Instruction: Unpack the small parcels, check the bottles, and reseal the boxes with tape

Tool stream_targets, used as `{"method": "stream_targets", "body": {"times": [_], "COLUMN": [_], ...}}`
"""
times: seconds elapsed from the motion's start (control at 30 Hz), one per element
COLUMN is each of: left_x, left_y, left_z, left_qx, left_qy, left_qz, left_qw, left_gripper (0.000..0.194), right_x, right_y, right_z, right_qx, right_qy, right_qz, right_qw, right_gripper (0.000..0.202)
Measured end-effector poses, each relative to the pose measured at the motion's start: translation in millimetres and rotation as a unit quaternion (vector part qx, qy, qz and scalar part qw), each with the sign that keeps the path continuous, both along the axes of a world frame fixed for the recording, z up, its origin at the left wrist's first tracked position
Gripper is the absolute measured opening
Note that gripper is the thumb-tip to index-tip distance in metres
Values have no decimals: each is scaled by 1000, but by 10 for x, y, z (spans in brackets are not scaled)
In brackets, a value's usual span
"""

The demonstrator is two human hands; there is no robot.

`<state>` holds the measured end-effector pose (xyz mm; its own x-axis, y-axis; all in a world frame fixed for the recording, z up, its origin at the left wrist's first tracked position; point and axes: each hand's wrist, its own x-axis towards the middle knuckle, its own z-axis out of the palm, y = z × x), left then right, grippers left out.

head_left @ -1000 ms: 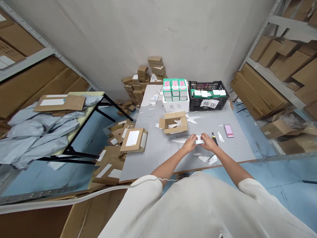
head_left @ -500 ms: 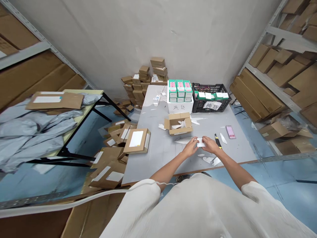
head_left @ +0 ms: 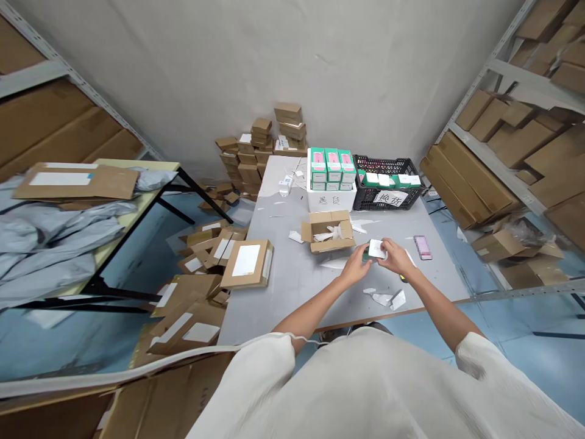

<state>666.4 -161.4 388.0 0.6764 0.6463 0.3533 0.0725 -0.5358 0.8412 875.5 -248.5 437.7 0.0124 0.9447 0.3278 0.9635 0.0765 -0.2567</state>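
A small white and green box [head_left: 376,249] is held between my two hands above the table. My left hand [head_left: 356,264] grips its left side, and my right hand [head_left: 395,256] has its fingers on the right side. An open cardboard carton [head_left: 331,245] with torn white paper inside stands just beyond my left hand. Partly hidden under my right forearm is a yellow and black utility knife [head_left: 403,278]. Scraps of white paper [head_left: 382,299] lie near the table's front edge.
On the grey table [head_left: 283,292] a white bin [head_left: 331,201] holds several green and pink boxes. Beside it stands a black crate [head_left: 388,204] with more boxes. A phone [head_left: 423,247] lies at right, a closed cardboard box [head_left: 247,263] at left. Shelves flank both sides.
Both hands have lifted the small box and turned it, so a white face with print and a green side now show. My right forearm now covers most of the utility knife.
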Motion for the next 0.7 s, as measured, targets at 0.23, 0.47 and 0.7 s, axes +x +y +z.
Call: {"method": "stream_targets", "body": {"times": [0.23, 0.47, 0.7], "left_x": [389, 960, 1526], "left_y": [185, 457, 884], "left_z": [268, 681, 1031], "left_qx": [11, 65, 100], "left_qy": [5, 8, -4], "left_qz": [26, 70, 97], "left_qw": [1000, 995, 990], "left_gripper": [66, 76, 81], "right_x": [382, 972, 1545], "right_y": [228, 635, 1244], "right_z": [226, 585, 861], "right_qx": [23, 83, 161], "right_qy": [11, 28, 50], "right_qz": [9, 7, 40], "right_qw": [1000, 996, 985], "right_gripper": [29, 29, 25]}}
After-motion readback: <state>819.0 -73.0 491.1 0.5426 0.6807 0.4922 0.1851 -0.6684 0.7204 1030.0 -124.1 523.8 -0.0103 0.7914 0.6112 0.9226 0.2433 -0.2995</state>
